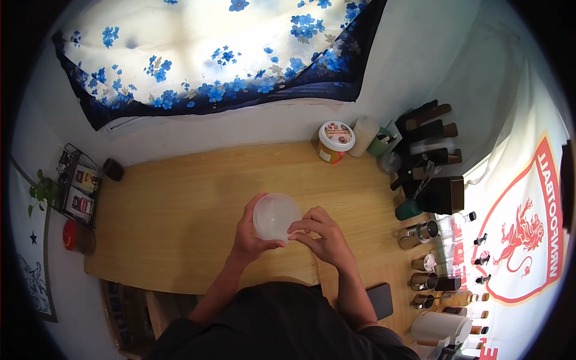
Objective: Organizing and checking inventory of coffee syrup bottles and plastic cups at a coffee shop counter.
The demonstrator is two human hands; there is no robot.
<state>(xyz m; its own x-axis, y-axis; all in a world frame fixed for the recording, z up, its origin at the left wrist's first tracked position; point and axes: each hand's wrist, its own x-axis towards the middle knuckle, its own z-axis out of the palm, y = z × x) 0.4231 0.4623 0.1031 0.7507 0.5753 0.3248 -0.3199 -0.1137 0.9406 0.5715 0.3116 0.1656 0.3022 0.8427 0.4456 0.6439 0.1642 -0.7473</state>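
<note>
A round, translucent plastic container (275, 216) is held above the wooden tabletop, its circular face towards me. My left hand (249, 229) grips it around the left side, with the thumb along the lower edge. At the lower right of its rim, my right hand (321, 235) pinches the edge between thumb and fingertips. Whether that edge belongs to a lid or to the container itself cannot be made out. The container's far side and underside are hidden.
A lidded tub (336, 140) stands by the wall at the back. Along the right are a green cup with metal tools (408, 209), a steel pitcher (416, 235), dropper bottles (481, 260) and a dark flat object (379, 300). A wire rack (76, 184) and red-lidded jar (77, 237) stand left.
</note>
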